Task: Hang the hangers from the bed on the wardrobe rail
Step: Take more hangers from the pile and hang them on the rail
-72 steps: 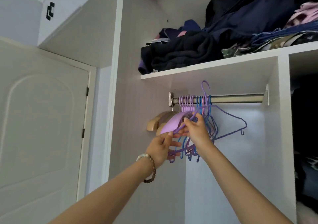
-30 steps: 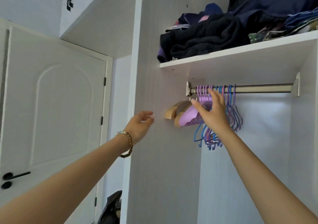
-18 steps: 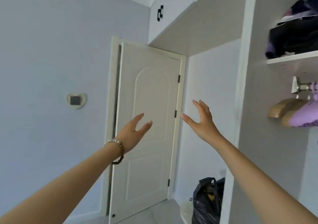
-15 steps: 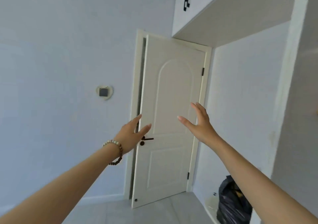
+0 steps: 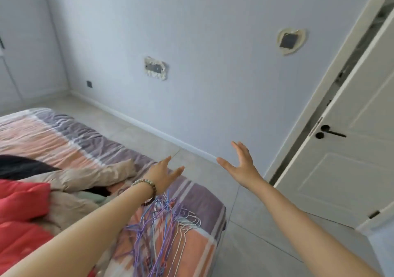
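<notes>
In the head view both arms reach forward. The left hand [image 5: 164,176], with a bead bracelet [image 5: 145,186] on the wrist, has straight fingers and the thumb apart, and it holds nothing. The right hand [image 5: 243,166] is over the floor, its fingers straight and close together, the thumb spread wide, also holding nothing. The hangers [image 5: 162,234], purple, blue and white, lie in a heap on the striped bed [image 5: 204,200] near its corner, under the left wrist. A white door [image 5: 341,170] stands at the right.
</notes>
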Motion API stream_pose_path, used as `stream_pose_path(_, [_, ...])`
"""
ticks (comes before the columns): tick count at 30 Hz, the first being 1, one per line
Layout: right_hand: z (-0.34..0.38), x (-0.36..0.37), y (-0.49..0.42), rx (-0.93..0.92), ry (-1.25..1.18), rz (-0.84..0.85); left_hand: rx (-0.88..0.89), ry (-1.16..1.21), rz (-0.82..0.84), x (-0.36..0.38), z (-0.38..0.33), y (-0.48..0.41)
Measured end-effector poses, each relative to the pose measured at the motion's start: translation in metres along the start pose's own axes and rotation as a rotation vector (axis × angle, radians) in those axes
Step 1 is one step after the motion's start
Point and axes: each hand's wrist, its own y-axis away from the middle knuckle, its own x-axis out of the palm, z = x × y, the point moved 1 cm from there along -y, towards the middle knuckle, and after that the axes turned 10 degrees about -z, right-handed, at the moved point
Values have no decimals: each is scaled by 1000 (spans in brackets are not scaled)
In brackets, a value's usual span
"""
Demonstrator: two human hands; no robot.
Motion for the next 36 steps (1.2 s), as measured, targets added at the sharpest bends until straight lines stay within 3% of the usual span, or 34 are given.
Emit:
stream_pose_path(8, [-92, 190, -14, 95, -11, 341, -447, -8, 13, 86, 170, -3])
stream_pose_path(17, [-212, 348, 24, 380, -80, 568, -774, 86, 87, 210, 280, 19])
stream_pose_path(27, [-272, 439, 44, 644, -191, 528, -872, 233, 22, 289, 332, 26])
stream_pose_path(36, [-278, 455, 52, 741, -299, 442, -926, 367, -244, 303, 342, 28])
